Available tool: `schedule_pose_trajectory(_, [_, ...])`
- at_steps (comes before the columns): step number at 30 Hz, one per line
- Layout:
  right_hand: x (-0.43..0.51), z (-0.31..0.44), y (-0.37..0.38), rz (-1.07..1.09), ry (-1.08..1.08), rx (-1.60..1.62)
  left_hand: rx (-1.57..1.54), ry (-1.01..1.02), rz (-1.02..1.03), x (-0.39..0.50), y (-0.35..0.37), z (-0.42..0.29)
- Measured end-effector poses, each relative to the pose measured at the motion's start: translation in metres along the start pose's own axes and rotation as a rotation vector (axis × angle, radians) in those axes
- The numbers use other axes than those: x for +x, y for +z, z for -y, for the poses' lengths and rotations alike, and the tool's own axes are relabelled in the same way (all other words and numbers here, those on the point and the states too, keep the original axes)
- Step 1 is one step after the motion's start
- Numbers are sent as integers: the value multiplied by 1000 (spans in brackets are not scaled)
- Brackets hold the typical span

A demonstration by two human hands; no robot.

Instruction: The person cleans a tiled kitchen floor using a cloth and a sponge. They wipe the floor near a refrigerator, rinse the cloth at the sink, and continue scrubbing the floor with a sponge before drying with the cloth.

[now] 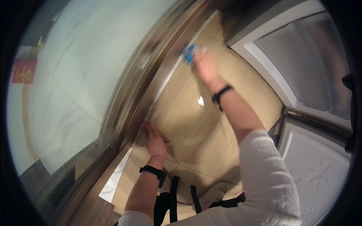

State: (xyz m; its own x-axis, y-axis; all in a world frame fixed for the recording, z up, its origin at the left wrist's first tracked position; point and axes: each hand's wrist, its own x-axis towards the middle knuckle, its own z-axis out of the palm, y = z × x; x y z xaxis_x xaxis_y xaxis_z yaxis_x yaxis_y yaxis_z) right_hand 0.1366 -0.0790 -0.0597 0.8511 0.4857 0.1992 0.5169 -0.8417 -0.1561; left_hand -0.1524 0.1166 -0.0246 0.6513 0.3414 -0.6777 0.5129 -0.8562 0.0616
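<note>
My right hand (208, 67) grips a small blue object (190, 54), blurred, perhaps a sponge or brush. It lies against the pale strip (167, 82) where the tiled floor (186, 124) meets the brown door track (154, 63). Lower down, my left hand (155, 142) rests its fingertips beside the same strip, thumb spread, with nothing in it. The tile looks glossy, with a bright reflection near the middle. Both wrists wear black bands.
Beyond the track at left, a large marble-look floor (82, 70) spreads out, with a red sign (25, 71) bearing a character. At right stand a white-framed panel (294, 65) and a white panel with raised snowflakes (319, 169). My slippered foot (213, 193) is below.
</note>
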Motion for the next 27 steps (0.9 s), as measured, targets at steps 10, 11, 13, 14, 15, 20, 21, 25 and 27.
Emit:
schedule_pose_trajectory(10, [-78,50,-35,140,44,525,107,60,-72,4,7,3])
schedule_pose_trajectory(11, [-86,29,-40,8,30,646,94,65,-82,2,4,3])
schedule_pose_trajectory(13, [-101,-19,-42,63,402,256,87,78,-85,-3,-2,1])
schedule_pose_trajectory(14, [-119,-30,-40,128,543,191,97,81,-82,-5,-7,-2])
schedule_pose_trajectory(15, [-131,-40,-34,172,694,78,98,61,-30,-6,-13,-6])
schedule_pose_trajectory(20, [-166,-59,-13,102,554,-3,-265,582,-322,25,-53,-61])
schedule_pose_trajectory(21, [-169,-58,-11,13,517,-19,-224,590,-332,43,-61,-79])
schedule_pose_trajectory(25, [-163,-60,-16,90,552,-31,74,674,-340,108,-94,-157])
schedule_pose_trajectory(27, [-159,-62,-20,134,568,11,197,630,-350,135,-108,-206])
